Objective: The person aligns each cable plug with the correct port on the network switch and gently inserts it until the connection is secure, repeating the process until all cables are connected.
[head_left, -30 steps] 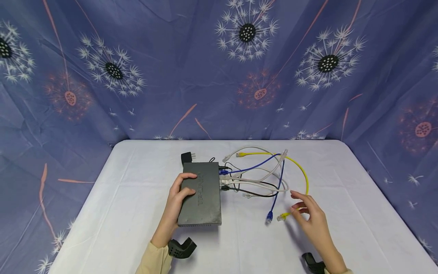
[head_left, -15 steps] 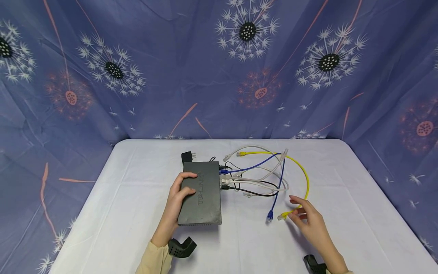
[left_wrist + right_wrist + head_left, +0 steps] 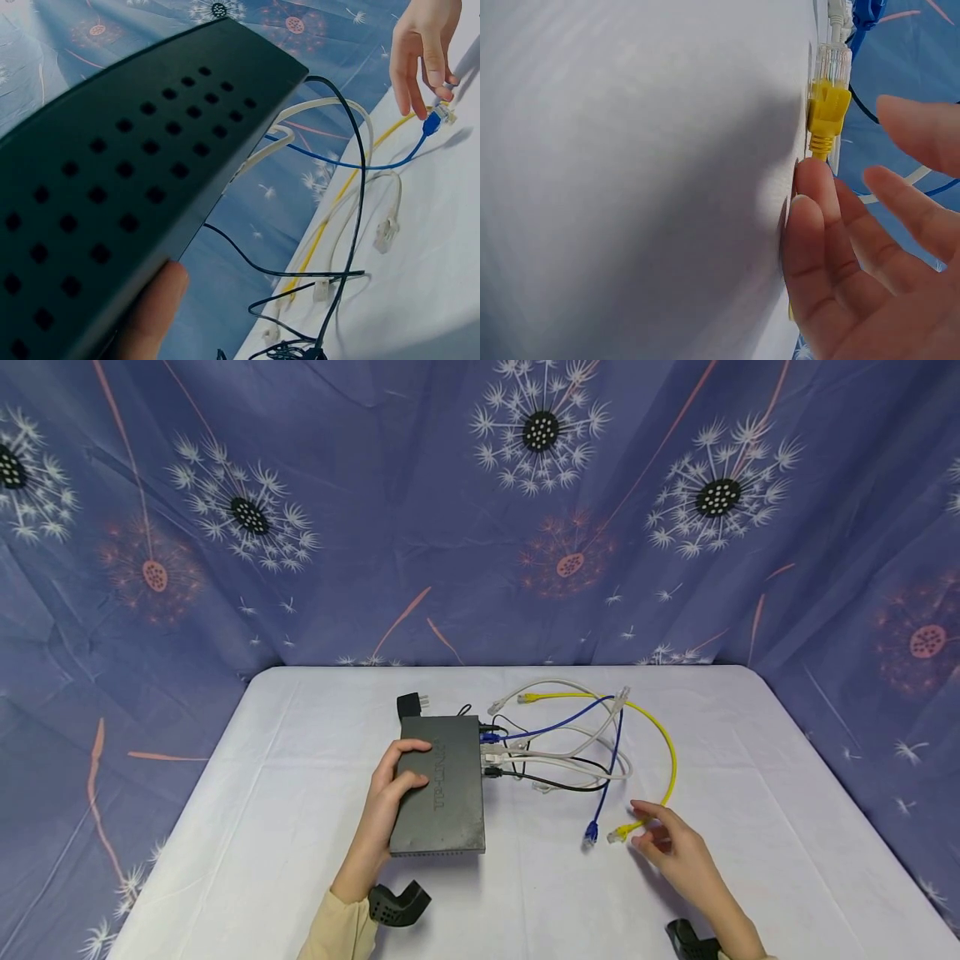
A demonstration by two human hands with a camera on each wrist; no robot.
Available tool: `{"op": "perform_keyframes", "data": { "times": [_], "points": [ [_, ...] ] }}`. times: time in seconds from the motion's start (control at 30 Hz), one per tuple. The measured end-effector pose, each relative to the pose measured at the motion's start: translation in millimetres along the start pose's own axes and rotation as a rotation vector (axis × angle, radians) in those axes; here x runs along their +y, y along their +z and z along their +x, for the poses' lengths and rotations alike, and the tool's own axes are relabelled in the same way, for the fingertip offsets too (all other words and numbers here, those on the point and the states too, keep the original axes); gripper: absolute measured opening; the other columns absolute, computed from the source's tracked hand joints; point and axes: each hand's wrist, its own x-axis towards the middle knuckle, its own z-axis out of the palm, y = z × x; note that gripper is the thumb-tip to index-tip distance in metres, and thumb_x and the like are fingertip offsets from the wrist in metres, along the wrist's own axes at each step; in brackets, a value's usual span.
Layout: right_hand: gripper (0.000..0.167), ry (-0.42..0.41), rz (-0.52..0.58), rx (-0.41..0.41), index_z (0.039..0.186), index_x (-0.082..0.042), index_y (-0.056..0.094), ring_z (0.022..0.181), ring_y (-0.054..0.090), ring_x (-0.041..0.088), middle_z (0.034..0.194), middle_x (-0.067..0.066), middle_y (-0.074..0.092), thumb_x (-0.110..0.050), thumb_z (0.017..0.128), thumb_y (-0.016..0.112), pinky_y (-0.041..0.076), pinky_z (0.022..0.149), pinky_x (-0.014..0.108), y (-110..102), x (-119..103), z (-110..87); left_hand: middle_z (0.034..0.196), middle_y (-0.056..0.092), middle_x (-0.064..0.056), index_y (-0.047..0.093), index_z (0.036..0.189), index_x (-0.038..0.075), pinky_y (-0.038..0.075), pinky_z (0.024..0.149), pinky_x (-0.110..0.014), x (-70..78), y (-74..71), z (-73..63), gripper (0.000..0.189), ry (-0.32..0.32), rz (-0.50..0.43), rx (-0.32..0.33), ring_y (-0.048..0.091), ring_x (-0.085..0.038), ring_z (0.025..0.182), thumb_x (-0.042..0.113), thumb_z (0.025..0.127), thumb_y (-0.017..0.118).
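Observation:
My left hand (image 3: 390,793) grips a dark grey TP-LINK network switch (image 3: 453,802) by its left side, two digits lying on top and the others hidden beneath. In the left wrist view its vented side (image 3: 112,169) fills much of the frame. Blue, white and black cables run from ports on its right edge. My right hand (image 3: 678,852) is low over the table by the yellow network cable's near plug (image 3: 622,832). In the right wrist view the fingertips are right behind this yellow plug (image 3: 828,112), with thumb and fingers spread apart.
A blue cable's loose plug (image 3: 591,833) lies just left of the yellow one. White cables (image 3: 592,739) loop and cross behind them. A black power adapter (image 3: 408,705) sits behind the switch. A patterned curtain (image 3: 360,527) hangs beyond the white table (image 3: 262,827).
My right hand has come down and nearer me, closer to the yellow plug, its fingers parted. The left hand and the switch have stayed put.

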Motion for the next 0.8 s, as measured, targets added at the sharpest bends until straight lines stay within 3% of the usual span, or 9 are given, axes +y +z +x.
{"op": "perform_keyframes", "data": {
  "times": [0.3, 0.53, 0.8],
  "points": [
    [0.042, 0.086, 0.007, -0.071, 0.117, -0.001, 0.062, 0.077, 0.056, 0.005, 0.106, 0.01, 0.066, 0.004, 0.077, 0.073, 0.05, 0.066, 0.025, 0.8, 2.6, -0.2, 0.133, 0.045, -0.006, 0.057, 0.12, 0.007, 0.029, 0.09, -0.043, -1.4, -0.7, -0.7, 0.04, 0.009, 0.014, -0.002, 0.04, -0.025, 0.112, 0.0, 0.081, 0.049],
    [0.033, 0.138, -0.022, -0.113, 0.104, -0.006, 0.069, 0.079, 0.054, 0.011, 0.097, 0.001, 0.062, 0.008, 0.073, 0.073, 0.048, 0.067, 0.025, 0.7, -0.8, 0.9, 0.133, 0.044, -0.006, 0.057, 0.121, 0.007, 0.03, 0.09, -0.043, -1.6, -0.4, -0.9, 0.04, 0.008, 0.015, -0.003, 0.041, -0.025, 0.113, 0.0, 0.082, 0.049],
    [0.031, 0.107, -0.051, -0.09, 0.088, -0.011, 0.069, 0.076, 0.053, 0.01, 0.088, -0.003, 0.057, 0.011, 0.068, 0.076, 0.047, 0.065, 0.024, 3.4, 1.3, 1.2, 0.135, 0.044, -0.005, 0.057, 0.121, 0.008, 0.028, 0.091, -0.044, -1.9, -0.4, -1.5, 0.04, 0.007, 0.025, -0.002, 0.039, -0.024, 0.115, 0.001, 0.082, 0.049]
  ]
}}
